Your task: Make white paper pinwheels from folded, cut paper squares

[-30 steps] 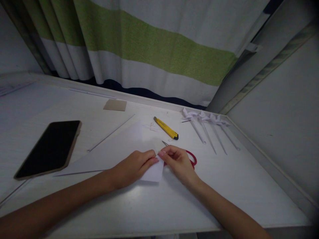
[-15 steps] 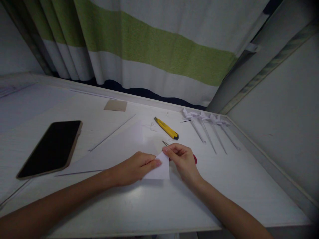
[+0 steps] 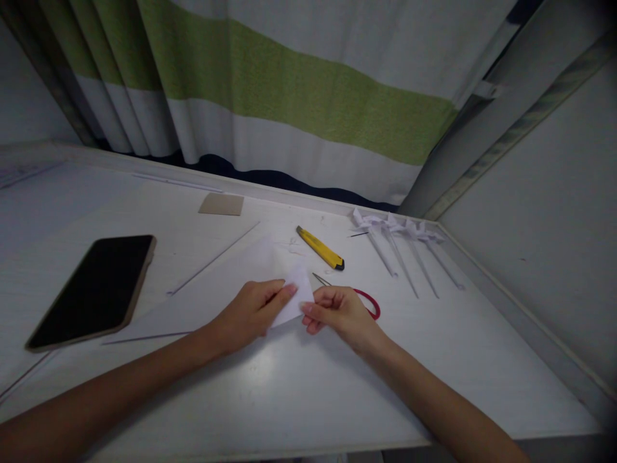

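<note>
Turned since half a second ago in the head view, the smooth, straight-edged white paper (image 3: pixel 299 281) is pinched in the fingers (image 3: pixel 283 297) of the left hand (image 3: pixel 245 316); the right hand (image 3: pixel 344 313) has dropped to its right corner, thumb (image 3: pixel 314 310) touching, whether gripping I cannot tell. Beyond those fingers lie red-handled scissors (image 3: pixel 378 310) and a yellow plastic cutter (image 3: pixel 319 248).

We can read no text, label, brand, number or sign here; anything printed on the yellow cutter (image 3: pixel 320 247) is too small for us to make out
</note>
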The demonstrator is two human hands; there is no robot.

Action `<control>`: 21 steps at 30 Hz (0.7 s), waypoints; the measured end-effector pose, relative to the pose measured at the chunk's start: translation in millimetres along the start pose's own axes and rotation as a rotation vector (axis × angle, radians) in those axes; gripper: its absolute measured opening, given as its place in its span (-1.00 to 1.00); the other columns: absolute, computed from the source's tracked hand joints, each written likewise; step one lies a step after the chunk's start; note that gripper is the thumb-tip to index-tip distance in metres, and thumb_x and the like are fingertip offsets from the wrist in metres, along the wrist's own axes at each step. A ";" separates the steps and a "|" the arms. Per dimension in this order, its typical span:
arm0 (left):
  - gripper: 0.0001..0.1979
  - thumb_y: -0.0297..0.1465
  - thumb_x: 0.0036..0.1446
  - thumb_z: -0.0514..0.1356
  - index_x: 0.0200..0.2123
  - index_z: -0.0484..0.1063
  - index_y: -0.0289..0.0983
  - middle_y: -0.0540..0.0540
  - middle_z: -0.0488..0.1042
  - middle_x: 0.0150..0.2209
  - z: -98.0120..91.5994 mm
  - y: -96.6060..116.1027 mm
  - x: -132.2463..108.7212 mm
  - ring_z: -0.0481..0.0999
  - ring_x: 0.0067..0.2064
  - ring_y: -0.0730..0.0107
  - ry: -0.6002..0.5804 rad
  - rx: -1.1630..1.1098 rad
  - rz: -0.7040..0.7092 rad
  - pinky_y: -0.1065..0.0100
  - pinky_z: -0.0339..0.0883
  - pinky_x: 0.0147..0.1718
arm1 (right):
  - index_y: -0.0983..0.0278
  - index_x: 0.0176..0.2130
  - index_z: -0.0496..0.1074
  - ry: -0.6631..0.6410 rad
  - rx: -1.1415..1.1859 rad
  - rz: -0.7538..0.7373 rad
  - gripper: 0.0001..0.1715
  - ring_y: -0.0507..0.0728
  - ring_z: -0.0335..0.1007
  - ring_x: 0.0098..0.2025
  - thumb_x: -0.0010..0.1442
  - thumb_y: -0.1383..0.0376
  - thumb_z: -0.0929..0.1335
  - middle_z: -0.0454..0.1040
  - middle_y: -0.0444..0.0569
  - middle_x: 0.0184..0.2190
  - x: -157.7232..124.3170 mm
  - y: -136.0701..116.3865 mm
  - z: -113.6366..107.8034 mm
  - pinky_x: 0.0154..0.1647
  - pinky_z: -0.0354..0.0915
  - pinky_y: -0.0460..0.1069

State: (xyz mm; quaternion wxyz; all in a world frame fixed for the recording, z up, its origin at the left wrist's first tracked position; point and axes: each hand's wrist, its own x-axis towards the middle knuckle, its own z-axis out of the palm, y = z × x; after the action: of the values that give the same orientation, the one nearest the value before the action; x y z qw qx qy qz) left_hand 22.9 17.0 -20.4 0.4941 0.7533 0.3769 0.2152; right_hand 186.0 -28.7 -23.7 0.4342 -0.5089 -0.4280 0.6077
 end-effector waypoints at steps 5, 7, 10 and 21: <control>-0.69 -0.20 0.05 0.02 -0.51 0.32 -0.33 0.05 0.35 -0.63 5.5 -2.5 1.8 0.33 -0.61 0.54 -0.205 -0.305 -0.076 0.50 0.19 -0.62 | 0.37 -0.54 0.34 -0.084 -0.109 0.032 -0.67 -0.06 0.32 -0.65 -0.20 0.14 0.42 0.42 -0.14 -0.64 -0.5 -0.2 -0.2 -0.60 0.28 -0.14; -0.64 -0.18 0.06 0.00 -0.54 0.34 -0.35 0.02 0.36 -0.65 6.4 -1.1 2.3 0.35 -0.62 0.53 -0.221 -0.338 -0.125 0.49 0.20 -0.62 | 0.35 -0.48 0.34 -0.094 -0.226 0.017 -0.66 -0.04 0.31 -0.62 -0.18 0.13 0.41 0.41 -0.14 -0.61 -2.2 -6.9 -5.0 -0.58 0.28 -0.12; -0.56 -0.14 0.09 -0.06 -0.57 0.35 -0.36 0.01 0.35 -0.72 5.1 2.9 2.2 0.34 -0.65 0.51 -0.201 -0.349 -0.198 0.48 0.19 -0.63 | 0.30 -0.36 0.34 0.065 -0.657 -0.121 -0.66 0.00 0.30 -0.56 -0.09 0.11 0.36 0.39 -0.13 -0.59 -8.4 -23.2 -21.7 -0.53 0.24 -0.10; -0.62 -0.18 0.09 -0.03 -0.60 0.32 -0.32 0.07 0.23 -0.72 -0.8 8.5 0.2 0.28 -0.57 0.49 -0.146 -0.359 -0.098 0.42 0.17 -0.52 | 0.34 -0.35 0.35 0.254 -1.450 -0.018 -0.78 0.17 0.30 -0.38 0.00 0.23 0.29 0.39 0.10 -0.37 -26.5 -14.1 -62.4 -0.39 0.10 -0.02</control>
State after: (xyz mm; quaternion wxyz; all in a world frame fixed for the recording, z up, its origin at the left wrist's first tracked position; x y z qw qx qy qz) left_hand 25.5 15.6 -12.4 0.6564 0.6477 0.3317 0.1993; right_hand 251.9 -45.8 -10.8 0.0398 -0.7312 -0.6729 0.1049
